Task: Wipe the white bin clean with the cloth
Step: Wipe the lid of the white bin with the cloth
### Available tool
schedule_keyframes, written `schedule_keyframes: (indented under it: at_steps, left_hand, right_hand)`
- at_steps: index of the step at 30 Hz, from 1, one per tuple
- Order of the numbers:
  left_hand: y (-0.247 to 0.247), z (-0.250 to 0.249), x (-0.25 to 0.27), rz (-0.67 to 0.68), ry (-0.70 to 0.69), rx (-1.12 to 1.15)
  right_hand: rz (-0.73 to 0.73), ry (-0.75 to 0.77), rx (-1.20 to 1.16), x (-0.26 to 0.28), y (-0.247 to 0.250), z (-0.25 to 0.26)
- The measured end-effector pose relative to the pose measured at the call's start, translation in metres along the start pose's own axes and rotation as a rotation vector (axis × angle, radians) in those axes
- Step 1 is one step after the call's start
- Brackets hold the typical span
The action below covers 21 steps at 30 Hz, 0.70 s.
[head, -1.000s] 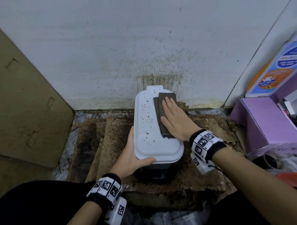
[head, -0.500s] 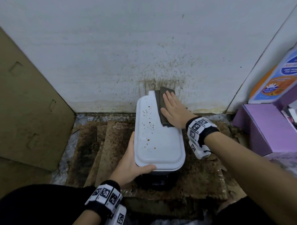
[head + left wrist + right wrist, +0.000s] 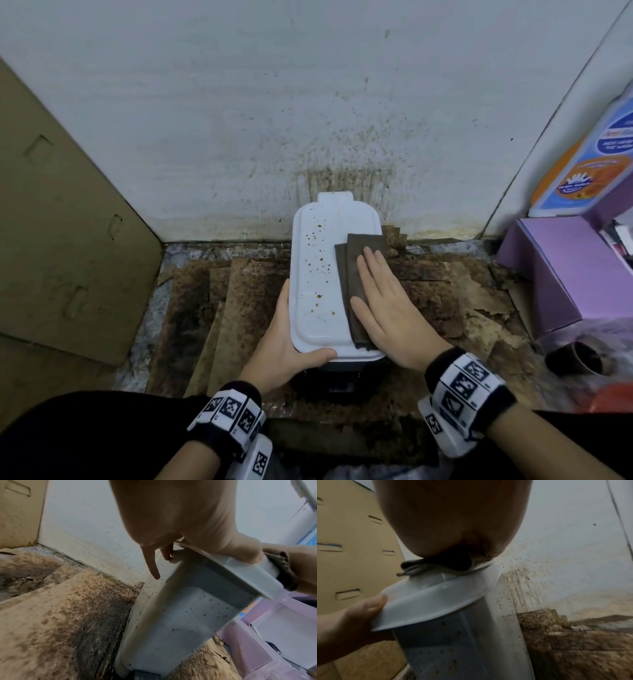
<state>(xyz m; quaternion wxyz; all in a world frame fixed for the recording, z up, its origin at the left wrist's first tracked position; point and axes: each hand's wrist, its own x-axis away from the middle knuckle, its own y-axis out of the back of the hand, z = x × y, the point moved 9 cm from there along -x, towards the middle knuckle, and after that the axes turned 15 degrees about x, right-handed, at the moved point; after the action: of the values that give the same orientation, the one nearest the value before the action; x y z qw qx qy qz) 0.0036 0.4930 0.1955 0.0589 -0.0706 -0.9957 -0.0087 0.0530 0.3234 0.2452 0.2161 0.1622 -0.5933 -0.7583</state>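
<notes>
- Our left hand grips the near-left rim of the white bin, which stands against the stained wall.
- Our right hand, fingers straight and together, has dragged the cloth back toward us; specks remain left.
- The bottle label is unreadable.
</notes>
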Motion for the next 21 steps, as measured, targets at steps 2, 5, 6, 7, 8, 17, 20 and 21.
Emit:
schedule_keyframes:
  at_steps: [2, 5, 6, 7, 8, 17, 20, 21]
  left_hand:
    - [0.001, 0.001, 0.001, -0.005, 0.004, -0.002]
    - [0.002, 0.001, 0.000, -0.006, 0.007, 0.006]
    - [0.002, 0.001, -0.001, -0.004, 0.002, 0.010]
    - [0.002, 0.001, -0.001, 0.000, -0.001, 0.011]
    - [0.003, 0.002, -0.002, 0.002, -0.002, 0.012]
    - [0.004, -0.002, -0.002, 0.006, -0.010, 0.050]
    - [0.005, -0.003, -0.002, 0.001, -0.005, 0.041]
    - [0.005, -0.003, -0.002, 0.003, -0.007, 0.039]
  right_hand:
    - [-0.001, -0.056, -0.098, 0.001, 0.001, -0.004]
    - [0.043, -0.084, -0.080, -0.002, -0.006, -0.007]
    - [0.058, -0.079, -0.072, -0.006, -0.008, -0.009]
    - [0.074, -0.079, -0.085, -0.010, -0.010, -0.011]
    - [0.090, -0.086, -0.121, -0.015, -0.010, -0.015]
    - [0.198, -0.101, -0.315, -0.081, 0.006, -0.046]
    - [0.204, -0.091, -0.294, -0.099, 0.009, -0.055]
    - [0.199, -0.083, -0.288, -0.104, 0.010, -0.058]
